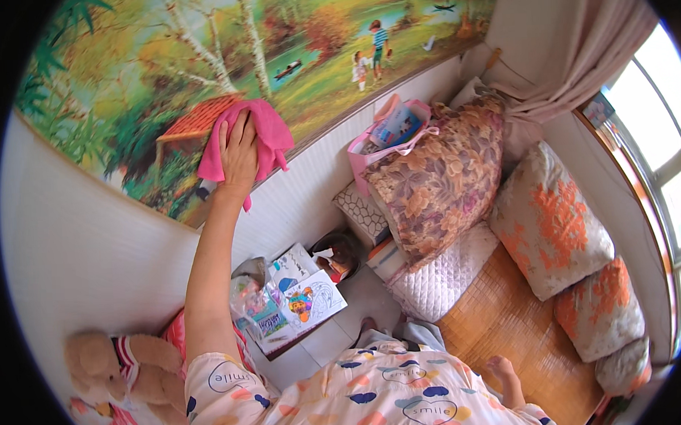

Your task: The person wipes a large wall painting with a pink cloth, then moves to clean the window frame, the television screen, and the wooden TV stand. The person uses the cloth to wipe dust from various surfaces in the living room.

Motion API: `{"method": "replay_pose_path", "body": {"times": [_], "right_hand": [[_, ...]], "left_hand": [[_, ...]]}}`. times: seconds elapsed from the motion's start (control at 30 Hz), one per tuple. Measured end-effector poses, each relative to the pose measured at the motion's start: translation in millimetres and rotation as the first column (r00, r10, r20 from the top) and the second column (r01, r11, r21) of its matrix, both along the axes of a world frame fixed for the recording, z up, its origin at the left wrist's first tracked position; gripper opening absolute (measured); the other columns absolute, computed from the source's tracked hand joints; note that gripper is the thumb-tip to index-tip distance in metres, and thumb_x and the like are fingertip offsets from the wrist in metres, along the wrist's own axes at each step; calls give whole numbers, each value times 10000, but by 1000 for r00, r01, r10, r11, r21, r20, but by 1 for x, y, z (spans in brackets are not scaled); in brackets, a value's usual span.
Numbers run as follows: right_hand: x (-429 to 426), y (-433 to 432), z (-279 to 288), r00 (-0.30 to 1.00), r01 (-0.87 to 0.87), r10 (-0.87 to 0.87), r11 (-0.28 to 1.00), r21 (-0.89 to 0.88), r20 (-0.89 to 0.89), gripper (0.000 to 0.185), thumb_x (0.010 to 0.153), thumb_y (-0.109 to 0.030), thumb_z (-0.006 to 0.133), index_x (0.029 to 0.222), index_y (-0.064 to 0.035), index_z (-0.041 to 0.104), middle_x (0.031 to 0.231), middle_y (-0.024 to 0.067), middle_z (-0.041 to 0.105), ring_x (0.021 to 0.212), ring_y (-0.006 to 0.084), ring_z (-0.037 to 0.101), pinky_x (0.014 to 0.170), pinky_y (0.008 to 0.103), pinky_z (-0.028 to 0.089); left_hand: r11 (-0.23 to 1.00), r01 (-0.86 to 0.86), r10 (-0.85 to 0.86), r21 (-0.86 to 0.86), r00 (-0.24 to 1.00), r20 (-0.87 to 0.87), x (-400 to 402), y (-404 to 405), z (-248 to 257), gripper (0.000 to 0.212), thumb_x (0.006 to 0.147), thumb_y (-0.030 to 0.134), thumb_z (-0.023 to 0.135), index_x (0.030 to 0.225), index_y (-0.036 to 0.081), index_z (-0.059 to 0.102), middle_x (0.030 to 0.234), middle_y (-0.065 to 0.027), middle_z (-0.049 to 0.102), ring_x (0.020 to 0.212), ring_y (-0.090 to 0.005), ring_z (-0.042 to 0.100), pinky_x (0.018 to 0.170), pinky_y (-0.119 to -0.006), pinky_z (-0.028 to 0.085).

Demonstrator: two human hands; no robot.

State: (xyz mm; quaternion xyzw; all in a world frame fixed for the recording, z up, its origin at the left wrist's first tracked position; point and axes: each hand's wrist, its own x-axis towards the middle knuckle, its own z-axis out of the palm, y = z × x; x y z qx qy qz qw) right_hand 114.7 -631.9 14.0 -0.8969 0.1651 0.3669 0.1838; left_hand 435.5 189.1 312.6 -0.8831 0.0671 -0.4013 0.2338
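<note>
My left hand (238, 151) lies flat over a bright pink cloth (273, 130) and presses it against a large landscape picture (322, 59) on the wall. The cloth covers part of the painted red-roofed house near the picture's lower edge, and its loose ends hang below my palm. Down at my right side, my right hand (501, 369) hovers beside the woven bamboo mat (492, 297). Nothing shows in it, but how far its fingers are bent is hard to make out.
Below the picture, drawing sheets and books (310, 302) lie on a low stand by a dark bin (339, 252). A floral cushion (447, 168), a pink gift bag (366, 154) and orange-patterned cushions (552, 220) sit to the right. A teddy bear (147, 363) lies at the left.
</note>
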Motion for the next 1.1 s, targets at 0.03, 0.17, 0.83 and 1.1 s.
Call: {"method": "replay_pose_path", "body": {"times": [0.03, 0.17, 0.83, 1.1], "right_hand": [[-16, 7, 9, 998, 27, -26, 1000, 16, -54, 373, 826, -348, 753, 1092, -89, 722, 1073, 141, 732, 1016, 310, 695, 886, 401, 546], [-73, 27, 26, 976, 215, -215, 977, 13, -29, 372, 826, -321, 757, 1104, -76, 721, 1092, 136, 735, 1040, 308, 694, 913, 387, 540], [-188, -23, 22, 888, 441, -455, 885, 151, 69, 407, 830, -299, 757, 1147, -49, 704, 1147, 165, 715, 1089, 311, 672, 951, 396, 516], [-267, -83, 32, 897, 403, -418, 907, 120, 144, 389, 815, -284, 750, 1130, -60, 703, 1097, 160, 712, 1054, 331, 670, 929, 418, 524]], "left_hand": [[999, -6, 6, 43, 1000, 4, 10, -11, 8, 376, 908, 242, 574, 1258, 129, 655, 1493, -51, 465, 1458, -261, 338, 1196, -546, 223], [993, 37, -37, 108, 999, -5, 27, -22, 13, 370, 927, 201, 522, 1279, 161, 628, 1483, -30, 469, 1434, -238, 376, 1184, -536, 242], [805, 224, 169, -549, 801, 574, -198, -54, 98, 356, 1046, 294, 449, 1242, 30, 587, 1328, -164, 569, 1275, -357, 511, 1086, -506, 367], [-600, 662, -26, -450, 545, 838, -238, -238, 58, 407, 1027, 273, 471, 1330, 12, 547, 1265, -124, 607, 1171, -283, 605, 979, -441, 533]]}}
